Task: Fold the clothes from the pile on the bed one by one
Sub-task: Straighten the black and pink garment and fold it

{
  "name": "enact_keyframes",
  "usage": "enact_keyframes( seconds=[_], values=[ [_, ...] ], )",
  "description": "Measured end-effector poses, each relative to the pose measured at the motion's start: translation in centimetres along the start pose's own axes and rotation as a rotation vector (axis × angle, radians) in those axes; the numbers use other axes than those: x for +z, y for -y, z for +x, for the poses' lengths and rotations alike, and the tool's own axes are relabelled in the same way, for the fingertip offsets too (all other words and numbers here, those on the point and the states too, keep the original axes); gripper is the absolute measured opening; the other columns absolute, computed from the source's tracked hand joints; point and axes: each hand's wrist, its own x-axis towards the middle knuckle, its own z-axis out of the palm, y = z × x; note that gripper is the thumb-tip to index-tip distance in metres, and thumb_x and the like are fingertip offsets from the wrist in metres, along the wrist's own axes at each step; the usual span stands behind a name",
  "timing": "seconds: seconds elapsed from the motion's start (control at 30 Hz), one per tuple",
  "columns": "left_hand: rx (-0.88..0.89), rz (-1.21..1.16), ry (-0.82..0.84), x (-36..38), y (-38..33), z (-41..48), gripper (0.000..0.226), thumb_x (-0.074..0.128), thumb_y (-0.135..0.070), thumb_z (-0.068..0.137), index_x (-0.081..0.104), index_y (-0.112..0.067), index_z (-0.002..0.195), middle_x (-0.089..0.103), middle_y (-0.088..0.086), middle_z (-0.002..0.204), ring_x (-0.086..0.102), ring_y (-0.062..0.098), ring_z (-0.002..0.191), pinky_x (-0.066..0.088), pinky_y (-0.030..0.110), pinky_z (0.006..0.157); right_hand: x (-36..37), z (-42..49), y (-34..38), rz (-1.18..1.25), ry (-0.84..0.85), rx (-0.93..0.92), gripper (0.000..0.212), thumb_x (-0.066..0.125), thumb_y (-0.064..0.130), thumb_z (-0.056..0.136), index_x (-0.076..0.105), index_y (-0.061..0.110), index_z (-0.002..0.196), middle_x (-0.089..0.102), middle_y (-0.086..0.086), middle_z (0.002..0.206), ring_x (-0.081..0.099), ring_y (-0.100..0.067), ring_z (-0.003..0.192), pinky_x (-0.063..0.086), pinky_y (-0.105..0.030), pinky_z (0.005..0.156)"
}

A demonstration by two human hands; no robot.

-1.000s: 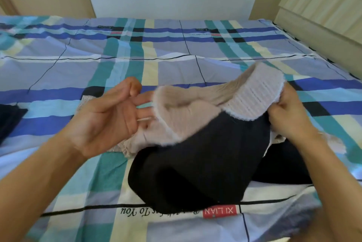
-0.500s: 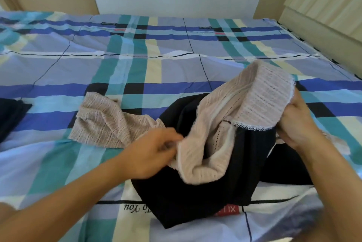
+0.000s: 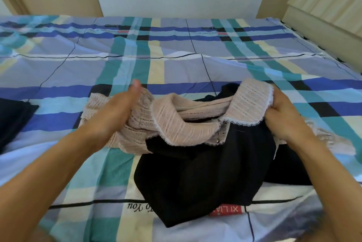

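Pink knit top [image 3: 182,130] is strung left-to-right between the 2 hands, bunched over the black garment [image 3: 195,179] on the bed [image 3: 176,61]. The left hand [image 3: 115,114] grabs a fistful of one end, the right hand [image 3: 284,118] pinches the lacy edge at the other. My guess: it needs spreading sideways along that line.

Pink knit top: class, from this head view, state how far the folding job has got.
Done: perhaps the dark cloth at the left edge, set apart; whether folded is unclear. In hand: the pink knit top, bunched, gripped by the left hand and right hand. Left: folding it, then the crumpled black garment beneath.
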Motion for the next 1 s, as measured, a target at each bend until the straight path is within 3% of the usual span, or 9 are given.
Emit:
enact_keyframes(
  seconds=[0.1,0.17,0.27,0.33,0.4,0.53,0.67,0.8,1.0],
  values=[
    [0.169,0.601,0.347,-0.2,0.8,-0.6,0.055,0.073,-0.073,0.067,0.071,-0.023,0.091,0.075,-0.005,0.087,0.071,0.009,0.082,0.056,0.031,0.079,-0.1,-0.5,0.7,0.057,0.023,-0.010,0.046,0.058,0.005,0.094,0.060,0.040,0.123,0.065,0.024,0.115,0.061,0.004,0.110,0.045,-0.026,0.099],
    [0.241,0.857,0.299,0.0,2.2,-0.4,0.053,0.068,-0.069,0.066,0.067,-0.018,0.082,0.070,-0.003,0.077,0.065,0.010,0.070,0.052,0.028,0.066,-0.3,-0.9,1.2,0.080,0.086,0.002,0.037,0.059,0.006,0.096,0.066,0.039,0.112,0.069,0.024,0.105,0.063,0.014,0.097,0.047,-0.016,0.088],
    [0.281,0.709,0.139,0.2,2.9,-0.1,0.026,0.059,-0.035,0.079,0.059,-0.010,0.072,0.067,-0.002,0.068,0.061,0.012,0.061,0.044,0.025,0.056,-1.7,-1.3,1.8,0.071,0.395,0.118,0.025,0.070,0.010,0.091,0.067,0.031,0.104,0.074,0.017,0.088,0.065,0.015,0.086,0.049,-0.003,0.076],
    [0.273,0.484,0.102,0.1,2.2,-0.3,0.013,0.056,-0.019,0.089,0.063,-0.021,0.078,0.070,-0.015,0.075,0.064,0.002,0.068,0.047,0.017,0.064,-2.5,-1.9,1.6,0.017,0.671,0.180,0.046,0.081,0.013,0.080,0.062,0.035,0.116,0.074,0.020,0.104,0.065,0.010,0.100,0.049,-0.006,0.085],
    [0.253,0.305,0.060,0.6,1.9,-0.6,0.014,0.055,-0.017,0.093,0.067,-0.023,0.090,0.073,-0.004,0.086,0.066,0.001,0.075,0.050,0.022,0.074,-2.4,-2.7,0.9,-0.016,0.724,0.214,0.060,0.084,0.013,0.077,0.052,0.044,0.118,0.067,0.023,0.111,0.061,0.011,0.103,0.046,-0.005,0.085],
    [0.202,0.176,0.016,0.6,-0.9,-0.6,0.030,0.050,0.000,0.097,0.066,-0.021,0.081,0.071,-0.012,0.071,0.062,-0.008,0.064,0.047,0.019,0.071,-1.8,-1.0,2.0,-0.020,0.481,0.133,0.042,0.065,-0.003,0.091,0.065,0.038,0.097,0.073,0.019,0.094,0.063,0.012,0.087,0.048,-0.020,0.087],
    [0.441,0.552,-0.038,-4.4,-10.5,2.3,0.020,0.060,-0.017,0.097,0.065,-0.016,0.078,0.065,-0.015,0.066,0.059,-0.005,0.064,0.041,0.015,0.064,-5.4,7.2,8.4,-0.199,0.215,-0.018,0.025,0.057,-0.003,0.092,0.071,0.017,0.088,0.074,0.004,0.090,0.067,-0.012,0.087,0.045,-0.029,0.077],
    [0.624,0.998,-0.364,-12.7,-27.4,4.4,0.031,0.058,-0.029,0.098,0.056,-0.007,0.076,0.058,0.008,0.077,0.060,0.030,0.081,0.041,0.033,0.070,-14.0,17.6,22.2,-0.496,-0.128,-0.268,0.023,0.056,0.026,0.084,0.064,0.009,0.098,0.068,-0.019,0.103,0.064,-0.038,0.100,0.051,-0.041,0.081],
    [0.939,1.031,-0.969,-22.2,-55.2,-5.0,0.039,0.058,-0.044,0.095,0.058,-0.006,0.093,0.064,0.013,0.092,0.059,0.037,0.085,0.051,0.041,0.075,-32.6,19.4,48.0,-0.562,-0.575,-0.570,0.023,0.067,0.025,0.092,0.059,0.006,0.101,0.063,-0.024,0.109,0.061,-0.043,0.100,0.048,-0.042,0.078]
  ],
)
